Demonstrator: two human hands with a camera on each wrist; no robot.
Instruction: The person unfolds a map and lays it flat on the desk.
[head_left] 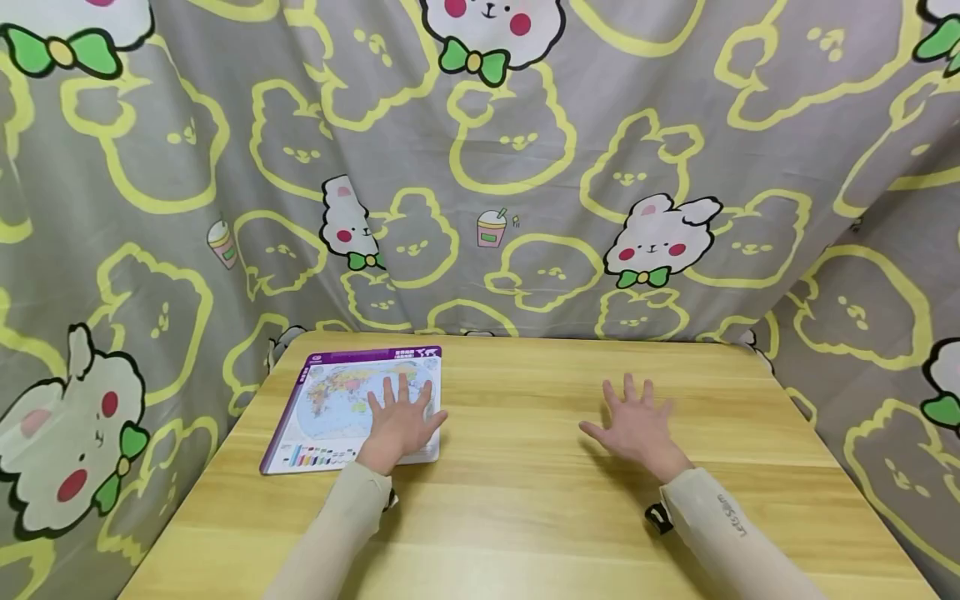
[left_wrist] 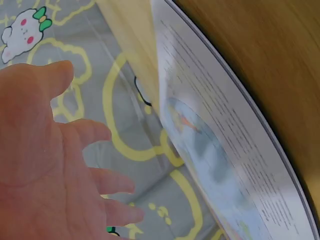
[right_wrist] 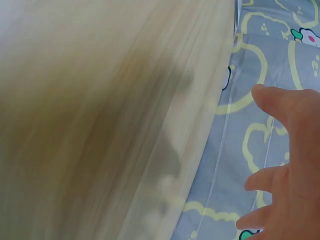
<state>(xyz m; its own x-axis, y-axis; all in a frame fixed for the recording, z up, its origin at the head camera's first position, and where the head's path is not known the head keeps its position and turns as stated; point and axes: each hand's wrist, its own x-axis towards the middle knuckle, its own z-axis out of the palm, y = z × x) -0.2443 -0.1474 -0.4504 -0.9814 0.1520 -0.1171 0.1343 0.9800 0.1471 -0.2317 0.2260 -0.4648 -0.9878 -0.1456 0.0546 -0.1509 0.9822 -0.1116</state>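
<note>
A flat world map board [head_left: 330,408] with a purple top strip lies on the left part of the wooden table. My left hand [head_left: 401,425], fingers spread, hovers over the board's right side and holds nothing. In the left wrist view the palm of that hand [left_wrist: 35,155] shows apart from the map board [left_wrist: 220,145]. My right hand [head_left: 636,423] is held palm down over the bare wood, its fingers spread and straight. The right wrist view shows this hand [right_wrist: 295,160] with nothing in its grasp, the tabletop beside it.
The wooden table [head_left: 517,517] reaches back to a grey curtain [head_left: 420,167] with yellow outlines and rabbit faces, which also hangs along both sides. Each forearm wears a light sleeve [head_left: 720,525], with a small black strap [head_left: 658,518] near the right wrist.
</note>
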